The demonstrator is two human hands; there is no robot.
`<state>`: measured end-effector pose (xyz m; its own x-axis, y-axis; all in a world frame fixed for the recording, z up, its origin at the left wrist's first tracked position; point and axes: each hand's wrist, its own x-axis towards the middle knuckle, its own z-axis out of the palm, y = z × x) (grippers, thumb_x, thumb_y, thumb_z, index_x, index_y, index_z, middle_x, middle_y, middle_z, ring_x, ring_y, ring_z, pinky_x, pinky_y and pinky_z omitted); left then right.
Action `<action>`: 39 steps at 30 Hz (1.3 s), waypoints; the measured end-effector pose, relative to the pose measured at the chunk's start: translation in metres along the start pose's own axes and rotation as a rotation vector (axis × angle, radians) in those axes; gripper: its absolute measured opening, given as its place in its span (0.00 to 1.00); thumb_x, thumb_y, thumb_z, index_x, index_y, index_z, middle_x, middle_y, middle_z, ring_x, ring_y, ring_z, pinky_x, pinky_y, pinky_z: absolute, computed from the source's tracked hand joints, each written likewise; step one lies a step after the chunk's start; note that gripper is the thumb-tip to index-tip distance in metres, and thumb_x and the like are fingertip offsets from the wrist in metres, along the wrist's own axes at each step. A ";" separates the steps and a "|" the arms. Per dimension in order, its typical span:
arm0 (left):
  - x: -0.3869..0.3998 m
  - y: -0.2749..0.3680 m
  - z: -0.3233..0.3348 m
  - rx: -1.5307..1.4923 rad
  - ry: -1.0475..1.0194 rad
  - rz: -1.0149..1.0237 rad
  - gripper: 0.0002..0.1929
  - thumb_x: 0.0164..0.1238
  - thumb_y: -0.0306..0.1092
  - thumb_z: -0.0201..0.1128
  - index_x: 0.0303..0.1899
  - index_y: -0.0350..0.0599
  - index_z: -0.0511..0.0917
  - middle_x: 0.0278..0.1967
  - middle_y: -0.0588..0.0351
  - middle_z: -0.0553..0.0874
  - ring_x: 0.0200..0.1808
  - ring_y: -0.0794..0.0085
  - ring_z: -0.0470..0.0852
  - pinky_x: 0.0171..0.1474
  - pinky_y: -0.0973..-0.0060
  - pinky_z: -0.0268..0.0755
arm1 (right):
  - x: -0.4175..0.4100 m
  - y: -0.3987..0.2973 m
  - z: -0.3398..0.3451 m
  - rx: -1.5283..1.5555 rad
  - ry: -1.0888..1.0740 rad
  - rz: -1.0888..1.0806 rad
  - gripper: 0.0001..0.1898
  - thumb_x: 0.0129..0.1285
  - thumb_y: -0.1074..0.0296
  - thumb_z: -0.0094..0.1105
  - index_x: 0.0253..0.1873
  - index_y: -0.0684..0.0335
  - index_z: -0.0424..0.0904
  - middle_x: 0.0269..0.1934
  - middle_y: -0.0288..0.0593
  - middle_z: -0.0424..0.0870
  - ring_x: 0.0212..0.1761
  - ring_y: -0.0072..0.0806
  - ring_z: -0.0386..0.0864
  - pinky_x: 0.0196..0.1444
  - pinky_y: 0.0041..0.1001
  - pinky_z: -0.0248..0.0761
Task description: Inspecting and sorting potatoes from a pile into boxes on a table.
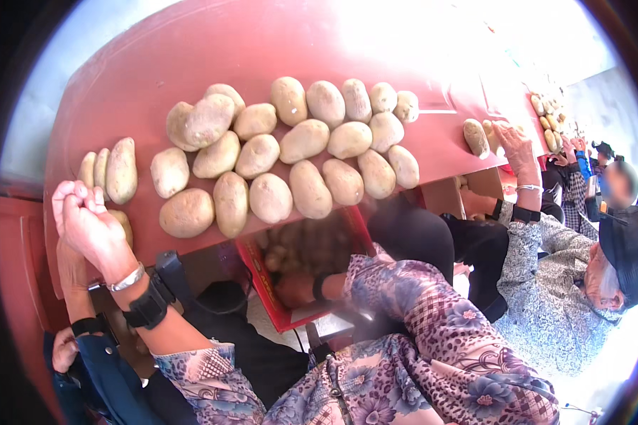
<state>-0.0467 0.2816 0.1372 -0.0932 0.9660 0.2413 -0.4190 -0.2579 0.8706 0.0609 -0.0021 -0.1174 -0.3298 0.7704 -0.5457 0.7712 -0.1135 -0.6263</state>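
Note:
My left hand (93,228), wearing a silver bracelet and a black wrist strap, is raised over the table's left end with fingers curled. No object shows in it, but its inner side is partly hidden. Just behind it a potato (121,226) is partly covered, and a long potato (122,170) lies beyond the fingertips. Down in a red cardboard box (271,303) below the table edge, my right hand (295,289) is among potatoes (284,257); blur and shadow hide its grip. Several potatoes (258,154) lie in uneven rows on the red table (138,69), one resting on others.
At left, another person's forearm (74,281) reaches to the table beneath my left hand. On the right, a co-worker's hand (513,141) touches potatoes (476,138) near the edge. An open cardboard box (444,196) stands beside that person. More potatoes (550,119) lie farther along.

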 end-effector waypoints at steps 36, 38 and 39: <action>-0.017 -0.011 0.044 0.074 0.098 0.026 0.08 0.57 0.17 0.45 0.29 0.43 0.71 0.21 0.62 0.68 0.19 0.82 0.60 0.24 0.86 0.57 | -0.266 0.031 -0.307 1.144 0.916 -0.304 0.33 0.48 0.70 0.66 0.61 0.69 0.67 0.47 0.49 0.80 0.48 0.27 0.79 0.52 0.24 0.71; -0.017 -0.012 0.043 0.081 0.082 0.043 0.09 0.57 0.17 0.45 0.29 0.43 0.71 0.21 0.62 0.69 0.19 0.82 0.60 0.24 0.86 0.58 | -0.269 0.050 -0.306 1.076 1.029 -0.186 0.30 0.50 0.73 0.66 0.60 0.68 0.68 0.45 0.48 0.81 0.46 0.25 0.79 0.50 0.24 0.72; -0.017 -0.012 0.042 0.081 0.092 0.039 0.09 0.57 0.17 0.44 0.29 0.43 0.71 0.21 0.62 0.69 0.20 0.82 0.60 0.25 0.86 0.58 | -0.271 0.059 -0.304 0.971 1.061 -0.076 0.28 0.51 0.73 0.66 0.59 0.68 0.69 0.43 0.47 0.82 0.43 0.24 0.79 0.48 0.23 0.71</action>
<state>-0.0023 0.2672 0.1407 -0.1923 0.9519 0.2387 -0.3393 -0.2927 0.8940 0.3611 -0.0273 0.1630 0.5341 0.8394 -0.1009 -0.0413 -0.0934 -0.9948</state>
